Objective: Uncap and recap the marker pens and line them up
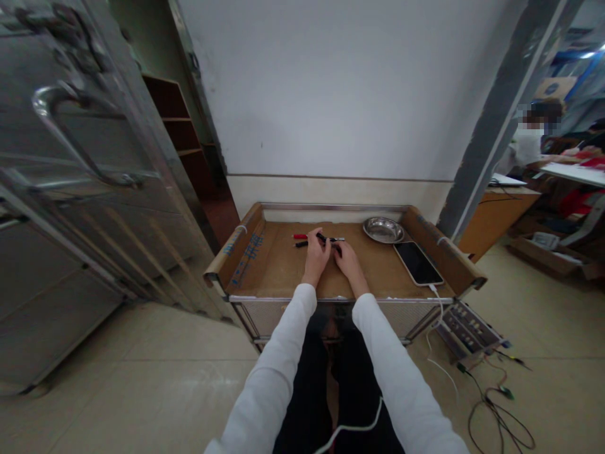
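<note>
My left hand (316, 253) is over the middle of the cardboard-covered cart top (283, 271), its fingers closed on a black pen (321, 237). Close beside it on the right, my right hand (347, 260) has its fingers bent and pinched together. Something small and dark shows at those right fingertips, too small to name. A red pen (299, 236) and another black pen (301, 244) lie on the cardboard just left of my left hand, partly hidden by it. A silvery pen end (339, 239) shows beyond my right fingertips.
A shiny metal bowl (382, 230) and a phone (418, 263) with a white cable lie at the cart's right. Raised cardboard sides flank the top. Left stands a metal door (94, 157); right, on the floor, a device (472, 334) with loose cables. A person (529, 142) sits far right.
</note>
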Action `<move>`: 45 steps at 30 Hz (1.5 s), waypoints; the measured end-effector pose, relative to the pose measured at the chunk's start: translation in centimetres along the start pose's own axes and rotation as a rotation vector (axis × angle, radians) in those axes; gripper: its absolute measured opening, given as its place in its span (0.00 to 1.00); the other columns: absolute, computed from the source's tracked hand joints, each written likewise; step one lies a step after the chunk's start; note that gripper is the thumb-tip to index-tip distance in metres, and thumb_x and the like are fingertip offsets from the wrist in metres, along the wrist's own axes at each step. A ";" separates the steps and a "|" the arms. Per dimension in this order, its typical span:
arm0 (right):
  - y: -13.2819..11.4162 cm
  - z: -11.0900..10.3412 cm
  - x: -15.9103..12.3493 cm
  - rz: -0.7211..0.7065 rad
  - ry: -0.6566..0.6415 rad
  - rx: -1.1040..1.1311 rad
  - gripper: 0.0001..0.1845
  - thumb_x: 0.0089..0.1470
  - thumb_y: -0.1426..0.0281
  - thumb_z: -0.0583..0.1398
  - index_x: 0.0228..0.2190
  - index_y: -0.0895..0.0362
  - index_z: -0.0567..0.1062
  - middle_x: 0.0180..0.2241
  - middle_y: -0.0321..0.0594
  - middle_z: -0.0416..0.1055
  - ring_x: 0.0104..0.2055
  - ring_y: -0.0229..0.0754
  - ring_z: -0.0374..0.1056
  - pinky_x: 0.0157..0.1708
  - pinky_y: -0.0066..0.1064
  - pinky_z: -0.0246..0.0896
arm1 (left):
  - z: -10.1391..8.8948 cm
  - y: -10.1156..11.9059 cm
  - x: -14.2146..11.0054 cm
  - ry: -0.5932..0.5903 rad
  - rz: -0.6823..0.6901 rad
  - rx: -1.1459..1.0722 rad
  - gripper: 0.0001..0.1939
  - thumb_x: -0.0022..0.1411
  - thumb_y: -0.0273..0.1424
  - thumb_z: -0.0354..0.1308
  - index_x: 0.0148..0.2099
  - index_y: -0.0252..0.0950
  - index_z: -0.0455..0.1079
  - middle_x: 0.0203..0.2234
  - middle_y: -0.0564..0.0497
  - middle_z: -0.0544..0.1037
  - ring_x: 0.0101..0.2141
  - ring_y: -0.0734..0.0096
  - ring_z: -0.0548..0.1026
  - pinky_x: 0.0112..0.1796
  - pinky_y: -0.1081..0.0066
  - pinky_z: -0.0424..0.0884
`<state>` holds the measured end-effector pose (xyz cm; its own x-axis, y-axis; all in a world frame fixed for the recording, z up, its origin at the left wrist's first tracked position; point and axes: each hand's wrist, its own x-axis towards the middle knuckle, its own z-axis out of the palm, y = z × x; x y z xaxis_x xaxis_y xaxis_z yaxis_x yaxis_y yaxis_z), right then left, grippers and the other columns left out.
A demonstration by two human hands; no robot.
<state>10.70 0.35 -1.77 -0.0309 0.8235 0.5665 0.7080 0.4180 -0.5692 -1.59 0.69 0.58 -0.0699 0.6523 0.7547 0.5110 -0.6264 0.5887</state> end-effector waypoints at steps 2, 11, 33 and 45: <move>0.2 0.1 0.0 -0.006 0.005 0.026 0.17 0.53 0.79 0.50 0.42 0.58 0.72 0.43 0.47 0.72 0.46 0.43 0.67 0.51 0.37 0.60 | 0.2 -0.4 0.0 0.038 -0.010 -0.023 0.17 0.62 0.28 0.51 0.53 0.34 0.56 0.47 0.41 0.66 0.50 0.64 0.68 0.51 0.62 0.67; 0.2 0.0 0.0 0.003 0.040 0.078 0.14 0.56 0.74 0.52 0.43 0.58 0.73 0.44 0.49 0.72 0.47 0.45 0.68 0.51 0.38 0.61 | 0.1 -0.2 -0.1 0.048 -0.024 -0.035 0.16 0.64 0.28 0.48 0.54 0.35 0.56 0.48 0.41 0.66 0.50 0.64 0.68 0.51 0.60 0.67; 0.2 0.0 -0.1 0.023 0.047 0.078 0.10 0.55 0.72 0.53 0.37 0.58 0.73 0.40 0.48 0.74 0.43 0.45 0.69 0.47 0.38 0.62 | -0.4 -0.3 0.2 0.083 -0.027 0.020 0.11 0.61 0.23 0.48 0.46 0.35 0.60 0.41 0.43 0.68 0.45 0.63 0.68 0.49 0.59 0.66; -0.1 -0.2 -0.1 0.036 0.041 0.102 0.07 0.56 0.70 0.54 0.35 0.56 0.72 0.38 0.46 0.74 0.40 0.44 0.69 0.44 0.36 0.63 | -0.6 0.0 0.2 0.101 -0.025 0.014 0.12 0.62 0.23 0.47 0.47 0.35 0.61 0.43 0.42 0.69 0.47 0.64 0.69 0.51 0.58 0.66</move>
<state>10.77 0.18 -1.67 0.0233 0.8230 0.5676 0.6329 0.4273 -0.6456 -2.09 0.58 0.84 -0.1681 0.6209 0.7656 0.5199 -0.6040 0.6040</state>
